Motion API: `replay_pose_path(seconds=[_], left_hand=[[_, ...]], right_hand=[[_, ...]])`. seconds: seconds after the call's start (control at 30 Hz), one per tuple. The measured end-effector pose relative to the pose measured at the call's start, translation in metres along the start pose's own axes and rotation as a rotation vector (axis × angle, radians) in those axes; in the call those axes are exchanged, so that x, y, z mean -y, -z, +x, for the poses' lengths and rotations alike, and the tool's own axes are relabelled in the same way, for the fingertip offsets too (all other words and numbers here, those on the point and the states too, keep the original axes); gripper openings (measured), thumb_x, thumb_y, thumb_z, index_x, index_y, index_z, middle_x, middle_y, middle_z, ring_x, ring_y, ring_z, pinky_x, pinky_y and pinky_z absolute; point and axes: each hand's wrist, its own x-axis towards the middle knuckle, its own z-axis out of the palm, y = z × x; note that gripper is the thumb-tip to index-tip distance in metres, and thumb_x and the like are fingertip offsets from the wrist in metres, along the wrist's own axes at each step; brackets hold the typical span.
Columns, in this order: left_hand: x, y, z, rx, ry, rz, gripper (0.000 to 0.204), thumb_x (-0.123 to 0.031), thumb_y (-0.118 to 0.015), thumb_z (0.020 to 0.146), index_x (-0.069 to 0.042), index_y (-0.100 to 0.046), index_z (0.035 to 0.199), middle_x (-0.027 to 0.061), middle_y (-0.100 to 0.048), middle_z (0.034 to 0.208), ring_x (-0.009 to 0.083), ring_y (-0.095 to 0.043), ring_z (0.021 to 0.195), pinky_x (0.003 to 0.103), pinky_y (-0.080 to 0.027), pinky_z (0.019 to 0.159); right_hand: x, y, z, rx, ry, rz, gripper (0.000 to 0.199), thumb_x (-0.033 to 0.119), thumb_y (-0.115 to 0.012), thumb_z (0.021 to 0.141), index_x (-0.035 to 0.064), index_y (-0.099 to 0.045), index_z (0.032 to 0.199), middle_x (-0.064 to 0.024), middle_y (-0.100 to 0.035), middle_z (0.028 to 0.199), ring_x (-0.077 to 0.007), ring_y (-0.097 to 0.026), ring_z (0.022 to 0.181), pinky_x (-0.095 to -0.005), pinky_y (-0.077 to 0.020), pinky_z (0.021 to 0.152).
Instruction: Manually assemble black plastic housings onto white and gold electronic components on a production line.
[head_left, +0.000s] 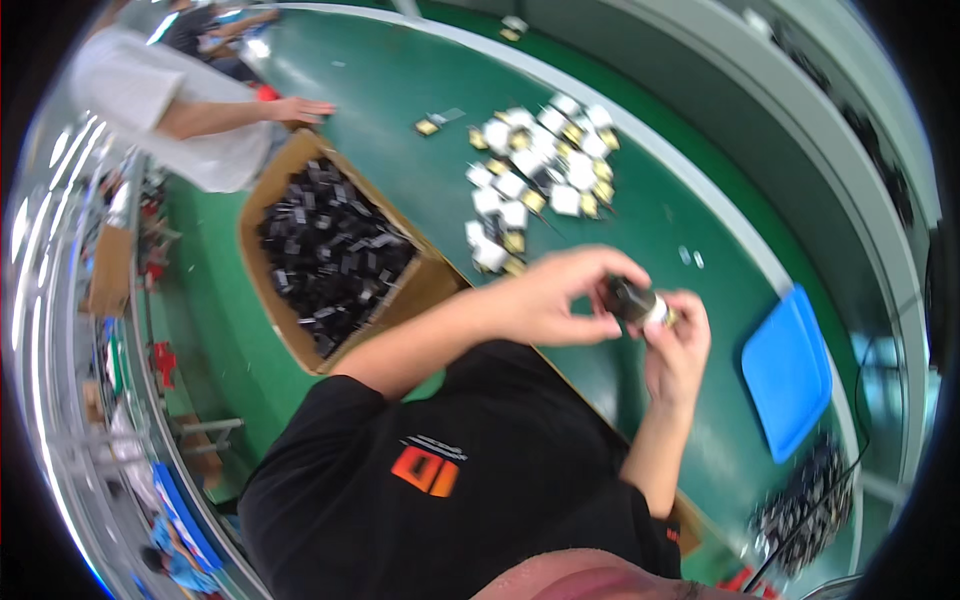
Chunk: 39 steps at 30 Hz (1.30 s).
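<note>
Both hands grip a small black-and-white part.

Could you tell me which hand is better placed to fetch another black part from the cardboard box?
Probably the left hand: it sits nearer the cardboard box of black parts, while the right hand cradles the small black-and-white component.

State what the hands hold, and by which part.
Both hands hold one small part: left hand on its black end, right hand on its white end.
</note>
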Motion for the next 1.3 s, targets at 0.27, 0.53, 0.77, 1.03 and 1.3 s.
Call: replay_pose_path(seconds=[0.27,0.53,0.77,1.03,1.3], left_hand=[[-0.002,-0.028,0.036,-0.155,-0.490,0.339,0.051,-0.021,-0.084,0.071,-0.005,-0.066,0.116,0.0109,-0.068,0.113,0.0289,-0.065,0.108,0.038,-0.052,0.090],[0.007,-0.050,0.045,-0.136,-0.543,0.368,0.043,-0.022,-0.084,0.071,-0.007,-0.065,0.107,0.0083,-0.071,0.101,0.0277,-0.069,0.090,0.036,-0.055,0.079],[0.005,-0.052,0.044,-0.143,-0.534,0.430,0.044,-0.023,-0.083,0.073,-0.007,-0.063,0.109,0.0075,-0.071,0.101,0.0269,-0.069,0.089,0.036,-0.055,0.077],[0.003,-0.048,0.040,-0.127,-0.490,0.438,0.045,-0.026,-0.083,0.073,-0.007,-0.063,0.110,0.0078,-0.071,0.099,0.0268,-0.069,0.085,0.034,-0.056,0.073],[0.008,-0.049,0.036,-0.147,-0.496,0.474,0.047,-0.029,-0.083,0.074,-0.008,-0.063,0.111,0.0081,-0.071,0.104,0.0264,-0.070,0.091,0.035,-0.057,0.078]], right_hand=[[-0.037,0.006,0.014,0.235,-0.107,0.770,0.029,0.012,-0.058,0.081,0.0086,-0.054,0.110,-0.0126,-0.063,0.099,-0.0232,-0.067,0.081,-0.0341,-0.0579,0.065],[-0.044,0.010,0.004,0.188,-0.188,0.934,0.023,0.022,-0.066,0.075,0.0184,-0.051,0.091,0.0005,-0.059,0.085,-0.0137,-0.062,0.070,-0.0258,-0.0508,0.052],[-0.041,0.014,0.010,0.180,-0.216,0.894,0.020,0.025,-0.067,0.077,0.0209,-0.051,0.087,0.0032,-0.057,0.081,-0.0104,-0.058,0.064,-0.0248,-0.0473,0.047],[-0.051,0.013,0.009,-0.071,-0.310,1.147,0.020,0.025,-0.068,0.080,0.0203,-0.053,0.092,0.0014,-0.059,0.082,-0.0119,-0.059,0.063,-0.0241,-0.0487,0.046],[-0.057,0.021,0.010,0.302,-0.172,0.980,0.022,0.025,-0.071,0.082,0.0197,-0.053,0.093,-0.0010,-0.061,0.084,-0.0139,-0.062,0.064,-0.0250,-0.0498,0.047]])
